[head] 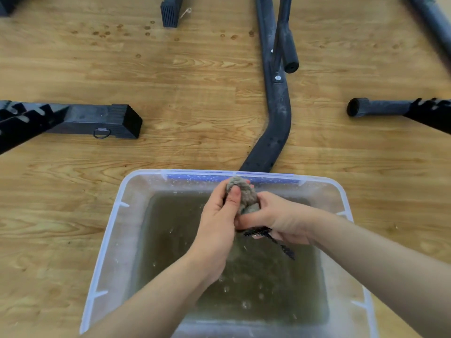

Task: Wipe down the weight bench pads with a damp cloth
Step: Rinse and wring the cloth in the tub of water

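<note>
A grey cloth (244, 197) is bunched and twisted between both hands, above a clear plastic tub (111, 240) of murky water. My left hand (217, 223) grips its near side, thumb pressed on top. My right hand (275, 215) clasps its lower end. A dark patterned strip (275, 240) hangs below my right hand. Water drops dot the surface beneath. No bench pad is in view.
Black bench frame parts lie on the wooden floor: a square foot with a ring (102, 120) at left, a curved tube (275, 118) just behind the tub, a round tube end (371, 107) at right. Wet spots mark the floor far back.
</note>
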